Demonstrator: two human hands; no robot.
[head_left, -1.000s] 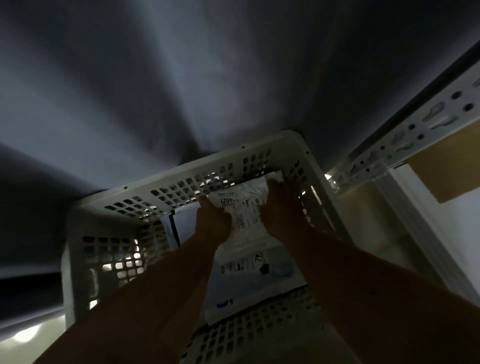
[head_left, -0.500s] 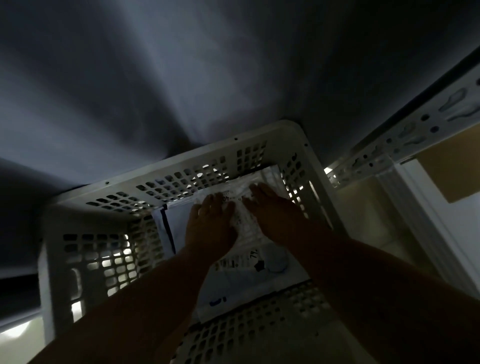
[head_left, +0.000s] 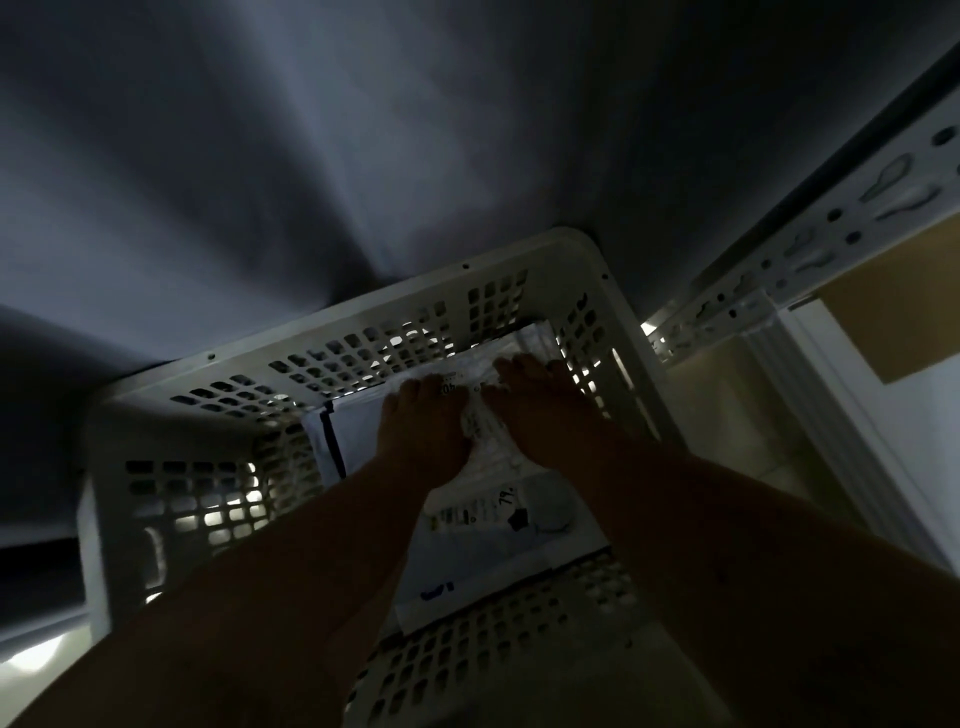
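Both of my grips lay flat on the crinkled packet (head_left: 485, 434) at the far end of the basket (head_left: 363, 325), with nothing clenched. My fingers were stretched out and pressing down, not curled round an edge. The left grip (head_left: 423, 431) covered the packet's left half and the right grip (head_left: 545, 410) its right half, close to the basket's right wall. Only a narrow strip of printed label showed between them.

The packet's long axis ran away from me, towards the far right corner. It sat directly under my palms rather than off to either side, and neither grip was nearer to it than the other. I judged that the next move turned on that: I could press it flatter where it lay, or lift both grips straight up and clear of the walls.

I counted one basket and two grips. There was one packet under the grips and one labelled packet (head_left: 498, 512) nearer to me, partly tucked under the first. Below both lay pale flat mailer material (head_left: 358, 431). I could not tell whether that was one mailer or two. Outside the basket on the right stood one slotted metal shelf upright (head_left: 831, 218) and one cardboard box (head_left: 893, 301).
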